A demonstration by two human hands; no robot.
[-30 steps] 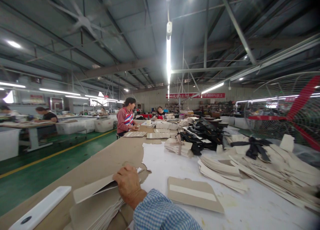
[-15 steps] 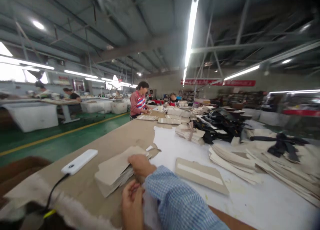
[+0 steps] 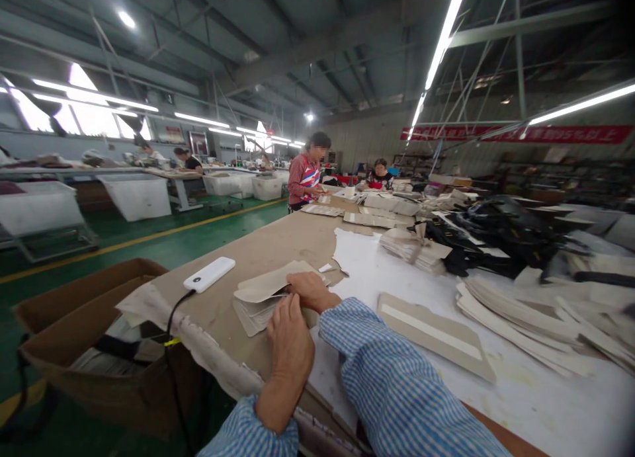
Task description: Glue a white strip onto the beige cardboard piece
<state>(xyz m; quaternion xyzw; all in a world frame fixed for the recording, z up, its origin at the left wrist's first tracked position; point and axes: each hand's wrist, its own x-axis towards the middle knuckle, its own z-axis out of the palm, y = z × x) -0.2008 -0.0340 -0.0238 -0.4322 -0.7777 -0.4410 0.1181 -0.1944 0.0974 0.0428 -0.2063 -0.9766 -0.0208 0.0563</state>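
Beige, flat cardboard pieces [image 3: 262, 298] in a stack, top sheet pinched up by right hand [image 3: 310, 290]; left hand [image 3: 290, 334] pressed flat alongside. Red banner [image 3: 516, 134] writing unreadable.

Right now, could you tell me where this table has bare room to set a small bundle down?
Bare brown table lies beyond the white device, toward the person in the striped apron. A white patch is free between the card stack under both hands and the taped board. The right side is crowded with card piles and black straps.
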